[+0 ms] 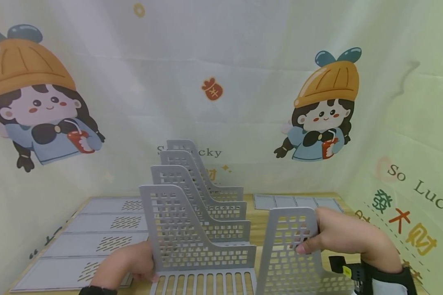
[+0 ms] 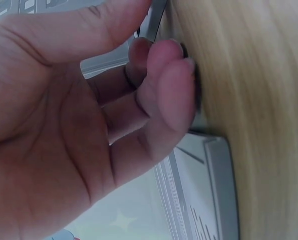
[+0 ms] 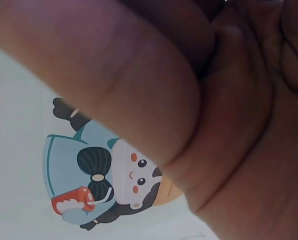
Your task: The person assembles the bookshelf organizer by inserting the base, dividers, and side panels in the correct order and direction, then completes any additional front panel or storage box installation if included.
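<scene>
A grey plastic file rack (image 1: 203, 250) stands upright in the head view, with several perforated dividers rising one behind another from a slotted base. My left hand (image 1: 138, 258) grips the rack's near left lower edge, its fingers curled in under it. In the left wrist view, the thumb and curled fingertips (image 2: 176, 95) meet at the rack's grey edge, low over the wood. To the right, my right hand (image 1: 339, 233) holds a separate perforated divider panel (image 1: 284, 250) upright by its tall edge, thumb on the near face. The right wrist view shows mostly fingers; the panel is hidden there.
Left of the rack lie several flat grey panels (image 1: 110, 223) with slanted slots. Another flat grey panel (image 1: 295, 202) is at the back right of the wooden table (image 1: 256, 225). A printed cloth (image 1: 251, 102) surrounds the table at the back and sides.
</scene>
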Demonstrator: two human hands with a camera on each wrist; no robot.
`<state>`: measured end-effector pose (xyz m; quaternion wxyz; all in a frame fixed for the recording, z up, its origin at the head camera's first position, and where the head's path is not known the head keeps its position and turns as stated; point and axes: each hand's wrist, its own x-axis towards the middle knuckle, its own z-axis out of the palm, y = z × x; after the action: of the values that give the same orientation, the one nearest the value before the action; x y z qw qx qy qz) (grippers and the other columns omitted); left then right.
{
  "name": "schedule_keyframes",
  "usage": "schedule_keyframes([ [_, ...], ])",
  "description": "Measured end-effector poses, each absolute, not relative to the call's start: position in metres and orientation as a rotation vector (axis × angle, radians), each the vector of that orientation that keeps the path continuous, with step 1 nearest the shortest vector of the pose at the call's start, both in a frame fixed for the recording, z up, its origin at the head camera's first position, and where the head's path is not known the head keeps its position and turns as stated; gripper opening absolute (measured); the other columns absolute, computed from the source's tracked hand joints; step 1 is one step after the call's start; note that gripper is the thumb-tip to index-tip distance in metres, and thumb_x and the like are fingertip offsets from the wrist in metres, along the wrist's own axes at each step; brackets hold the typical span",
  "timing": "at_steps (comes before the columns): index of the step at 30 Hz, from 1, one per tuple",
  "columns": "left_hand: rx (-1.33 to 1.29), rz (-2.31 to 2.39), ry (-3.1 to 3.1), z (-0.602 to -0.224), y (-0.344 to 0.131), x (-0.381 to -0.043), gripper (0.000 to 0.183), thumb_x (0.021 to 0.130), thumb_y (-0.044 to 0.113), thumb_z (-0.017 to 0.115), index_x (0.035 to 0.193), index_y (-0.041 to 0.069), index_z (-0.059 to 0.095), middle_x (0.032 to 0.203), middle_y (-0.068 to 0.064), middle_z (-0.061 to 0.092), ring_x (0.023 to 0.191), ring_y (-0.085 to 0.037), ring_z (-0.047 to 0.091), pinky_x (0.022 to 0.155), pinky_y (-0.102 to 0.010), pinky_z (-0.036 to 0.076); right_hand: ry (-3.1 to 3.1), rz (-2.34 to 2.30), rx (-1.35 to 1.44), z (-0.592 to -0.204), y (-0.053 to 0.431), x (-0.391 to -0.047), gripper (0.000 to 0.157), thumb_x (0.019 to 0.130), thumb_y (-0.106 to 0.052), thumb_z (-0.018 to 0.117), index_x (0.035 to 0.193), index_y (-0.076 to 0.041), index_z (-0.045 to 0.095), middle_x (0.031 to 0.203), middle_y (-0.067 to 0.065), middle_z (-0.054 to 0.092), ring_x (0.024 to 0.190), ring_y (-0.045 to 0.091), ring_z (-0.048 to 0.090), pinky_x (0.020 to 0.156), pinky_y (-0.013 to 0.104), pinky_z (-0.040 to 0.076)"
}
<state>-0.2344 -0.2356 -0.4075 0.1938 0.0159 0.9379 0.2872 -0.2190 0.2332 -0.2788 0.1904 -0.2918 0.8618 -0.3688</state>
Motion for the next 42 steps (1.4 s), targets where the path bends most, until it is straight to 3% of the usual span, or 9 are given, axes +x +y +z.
schedule_keyframes([
  [5,-0.001,0.847,2.606,-0.406,-0.235,-0.231,0.054,0.074,0.003,0.087,0.123,-0.005,0.067,0.086,-0.013,0.076,0.066,-0.025,0.075,0.062,-0.041,0.065,2.448,-0.972,-0.803,-0.278,0.225,-0.218,0.020,0.093,-0.015,0.082,0.110,-0.005,0.078,0.096,0.001,0.081,0.083,0.014,0.070,0.070,0.024,0.056],
  [8,-0.035,0.879,2.558,-0.407,-0.236,-0.228,0.039,0.078,0.001,0.085,0.112,-0.004,0.068,0.076,-0.016,0.075,0.060,-0.024,0.075,0.057,-0.037,0.065,2.469,-0.939,-0.792,-0.278,0.218,-0.216,0.010,0.093,-0.017,0.082,0.095,-0.007,0.081,0.088,-0.001,0.079,0.066,0.009,0.058,0.057,0.021,0.044],
  [10,-0.055,0.899,2.518,-0.408,-0.237,-0.226,0.027,0.082,0.000,0.083,0.104,-0.001,0.067,0.071,-0.017,0.074,0.057,-0.023,0.074,0.055,-0.035,0.064,2.467,-0.945,-0.807,-0.278,0.212,-0.215,0.011,0.093,-0.017,0.082,0.098,-0.007,0.080,0.088,-0.002,0.079,0.066,0.007,0.057,0.058,0.021,0.044],
  [13,-0.070,0.919,2.474,-0.411,-0.239,-0.226,0.018,0.085,0.000,0.080,0.095,0.004,0.066,0.069,-0.016,0.075,0.055,-0.020,0.073,0.053,-0.032,0.063,2.491,-0.923,-0.828,-0.279,0.203,-0.214,0.017,0.092,-0.020,0.083,0.084,-0.006,0.077,0.076,-0.005,0.072,0.057,0.006,0.042,0.052,0.021,0.035],
  [17,-0.082,0.952,2.448,-0.414,-0.241,-0.227,0.015,0.087,0.000,0.079,0.096,0.005,0.067,0.069,-0.015,0.075,0.054,-0.018,0.072,0.053,-0.031,0.063,2.498,-0.916,-0.891,-0.279,0.191,-0.212,0.022,0.092,-0.024,0.083,0.078,-0.009,0.075,0.067,-0.008,0.064,0.055,0.006,0.038,0.051,0.022,0.032],
  [21,-0.089,0.964,2.436,-0.414,-0.242,-0.226,0.012,0.089,0.000,0.077,0.095,0.004,0.068,0.069,-0.014,0.075,0.054,-0.017,0.071,0.055,-0.032,0.064,2.509,-0.916,-0.962,-0.280,0.180,-0.210,0.018,0.093,-0.025,0.083,0.082,-0.014,0.074,0.068,-0.011,0.062,0.058,0.004,0.044,0.054,0.022,0.038],
  [24,-0.097,0.963,2.432,-0.414,-0.241,-0.226,0.010,0.089,0.000,0.077,0.093,0.003,0.068,0.068,-0.014,0.075,0.054,-0.017,0.070,0.056,-0.032,0.064,2.540,-0.901,-1.005,-0.283,0.169,-0.207,0.030,0.092,-0.028,0.084,0.071,-0.013,0.069,0.061,-0.013,0.050,0.055,0.002,0.037,0.054,0.021,0.033],
  [33,-0.102,0.923,2.440,-0.414,-0.241,-0.225,0.011,0.088,0.000,0.077,0.091,0.002,0.066,0.069,-0.014,0.075,0.055,-0.016,0.071,0.056,-0.031,0.064,2.486,-0.941,-1.144,-0.295,0.130,-0.204,0.021,0.095,-0.031,0.081,0.079,-0.016,0.078,0.061,-0.014,0.057,0.054,-0.002,0.037,0.055,0.017,0.034],
  [42,-0.098,0.822,2.457,-0.410,-0.238,-0.225,0.013,0.090,0.008,0.078,0.093,0.004,0.065,0.071,-0.013,0.077,0.055,-0.016,0.070,0.055,-0.029,0.062,2.423,-0.710,-0.896,-0.298,0.150,-0.211,0.018,0.088,-0.012,0.084,0.071,-0.007,0.080,0.057,-0.008,0.062,0.049,0.005,0.048,0.053,0.020,0.039],
])
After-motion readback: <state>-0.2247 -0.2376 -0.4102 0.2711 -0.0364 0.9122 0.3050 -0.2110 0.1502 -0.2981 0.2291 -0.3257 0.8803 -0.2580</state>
